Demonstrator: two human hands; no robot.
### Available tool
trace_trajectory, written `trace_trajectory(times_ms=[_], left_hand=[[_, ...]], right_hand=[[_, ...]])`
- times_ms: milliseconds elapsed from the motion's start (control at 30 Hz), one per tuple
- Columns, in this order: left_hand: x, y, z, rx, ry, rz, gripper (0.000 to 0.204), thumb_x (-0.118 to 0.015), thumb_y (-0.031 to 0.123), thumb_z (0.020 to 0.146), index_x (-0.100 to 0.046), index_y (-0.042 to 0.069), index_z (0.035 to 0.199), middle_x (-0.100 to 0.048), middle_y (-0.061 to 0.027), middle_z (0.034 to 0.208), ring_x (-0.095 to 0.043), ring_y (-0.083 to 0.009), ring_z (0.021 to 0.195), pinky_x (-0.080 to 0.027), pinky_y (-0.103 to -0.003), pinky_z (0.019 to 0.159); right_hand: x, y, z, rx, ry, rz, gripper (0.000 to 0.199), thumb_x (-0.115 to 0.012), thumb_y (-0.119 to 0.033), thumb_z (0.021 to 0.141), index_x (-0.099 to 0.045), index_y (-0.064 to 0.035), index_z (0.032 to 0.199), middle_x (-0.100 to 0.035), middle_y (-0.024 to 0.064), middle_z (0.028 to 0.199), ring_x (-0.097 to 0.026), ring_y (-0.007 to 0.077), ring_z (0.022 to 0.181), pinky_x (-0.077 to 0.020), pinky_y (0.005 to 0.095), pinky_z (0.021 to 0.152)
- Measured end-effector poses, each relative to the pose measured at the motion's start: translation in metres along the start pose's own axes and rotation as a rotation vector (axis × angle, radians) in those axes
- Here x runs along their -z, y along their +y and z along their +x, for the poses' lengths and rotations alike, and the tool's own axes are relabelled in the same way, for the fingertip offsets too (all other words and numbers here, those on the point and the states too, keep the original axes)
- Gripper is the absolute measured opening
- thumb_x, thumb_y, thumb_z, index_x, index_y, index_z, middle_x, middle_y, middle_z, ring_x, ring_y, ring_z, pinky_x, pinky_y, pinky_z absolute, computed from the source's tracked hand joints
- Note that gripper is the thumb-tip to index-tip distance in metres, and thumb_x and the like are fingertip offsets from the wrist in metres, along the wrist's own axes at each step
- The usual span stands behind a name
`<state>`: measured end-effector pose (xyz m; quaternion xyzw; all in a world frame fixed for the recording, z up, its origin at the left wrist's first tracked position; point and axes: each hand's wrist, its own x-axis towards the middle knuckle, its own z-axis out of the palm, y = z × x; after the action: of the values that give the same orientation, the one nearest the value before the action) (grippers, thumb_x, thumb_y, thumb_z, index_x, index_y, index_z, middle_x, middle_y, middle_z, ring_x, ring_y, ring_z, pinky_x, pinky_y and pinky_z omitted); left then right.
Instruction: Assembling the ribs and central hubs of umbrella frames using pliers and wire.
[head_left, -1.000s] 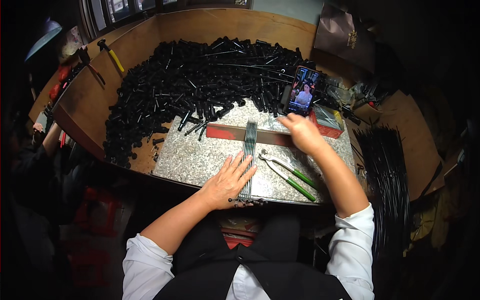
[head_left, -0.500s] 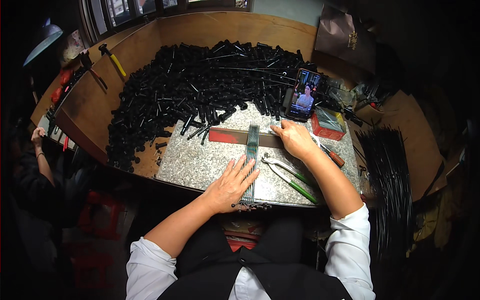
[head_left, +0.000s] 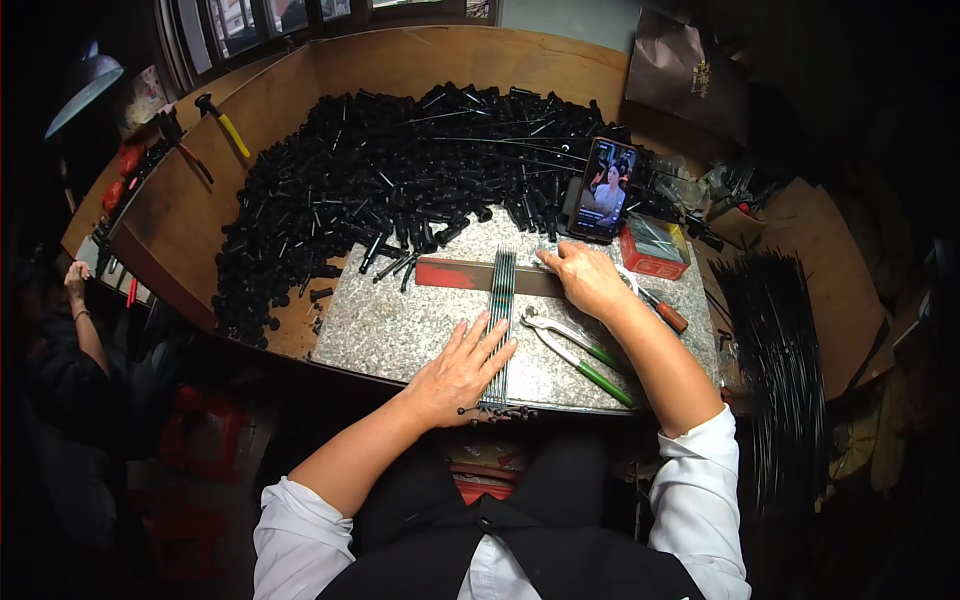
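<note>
My left hand [head_left: 462,372] lies with outstretched fingers across a bundle of thin dark metal rods [head_left: 503,290]. These rods lie side by side on the speckled stone slab [head_left: 365,325], their far ends over a flat red-and-brown bar [head_left: 455,272]. Small black knobs [head_left: 497,413] cap their near ends at the slab's front edge. At the bar's right end my right hand [head_left: 583,277] is closed, fingertips together beside something small and silvery; what they hold is hidden. Green-handled pincers [head_left: 575,357] lie between my forearms.
Beyond the slab spreads a big heap of black tubular parts [head_left: 400,160]. A lit phone [head_left: 606,188] leans near a red box of thin pins [head_left: 652,248]. Long black rods [head_left: 775,360] lie at right, past a wooden-handled tool [head_left: 670,316]. Another person's hand [head_left: 77,280] shows far left.
Both hands keep practically the same places on the rods and by the bar. The picture on the phone screen differs, and the whole view has shifted very slightly.
</note>
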<state>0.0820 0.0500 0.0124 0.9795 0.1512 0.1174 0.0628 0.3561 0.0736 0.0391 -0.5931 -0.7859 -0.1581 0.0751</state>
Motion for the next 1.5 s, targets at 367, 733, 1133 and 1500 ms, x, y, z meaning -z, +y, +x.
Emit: trace_trajectory(times_ms=[367,733,1133,1500], left_hand=[[-0.004,-0.001,0.001,0.012,-0.021,-0.016,0.095,-0.077,0.030,0.067,-0.028,-0.004,0.140,-0.023,-0.0253,0.147,-0.017,-0.0422,0.139,-0.021,-0.053,0.111],[-0.002,-0.001,0.001,0.007,-0.018,0.003,0.087,-0.071,0.028,0.070,-0.029,-0.003,0.140,-0.025,-0.0237,0.146,-0.019,-0.0419,0.138,-0.022,-0.053,0.110],[-0.001,-0.001,0.002,0.013,-0.030,-0.014,0.085,-0.070,0.029,0.074,-0.028,-0.002,0.141,-0.024,-0.0233,0.147,-0.018,-0.0414,0.138,-0.020,-0.052,0.111],[-0.001,0.000,0.001,0.002,-0.028,0.013,0.091,-0.073,0.036,0.072,-0.028,-0.002,0.141,-0.024,-0.0244,0.147,-0.019,-0.0421,0.138,-0.022,-0.052,0.110]], right_hand=[[-0.002,-0.001,0.000,-0.002,0.001,0.005,0.039,-0.049,-0.007,0.081,-0.060,-0.0115,0.118,-0.057,0.0120,0.088,-0.060,0.0286,0.087,-0.0506,0.0388,0.072],[-0.002,-0.005,0.008,0.073,0.062,-0.020,0.035,-0.049,-0.011,0.082,-0.062,-0.0109,0.115,-0.057,0.0092,0.086,-0.060,0.0244,0.085,-0.0509,0.0362,0.070],[-0.006,-0.003,0.016,0.078,0.067,0.056,0.034,-0.049,-0.012,0.083,-0.064,-0.0123,0.114,-0.056,0.0091,0.087,-0.059,0.0253,0.086,-0.0499,0.0377,0.070],[-0.016,-0.001,0.019,-0.051,0.070,0.289,0.018,-0.052,0.003,0.076,-0.057,-0.0003,0.092,-0.054,0.0182,0.094,-0.057,0.0351,0.091,-0.0478,0.0438,0.078]])
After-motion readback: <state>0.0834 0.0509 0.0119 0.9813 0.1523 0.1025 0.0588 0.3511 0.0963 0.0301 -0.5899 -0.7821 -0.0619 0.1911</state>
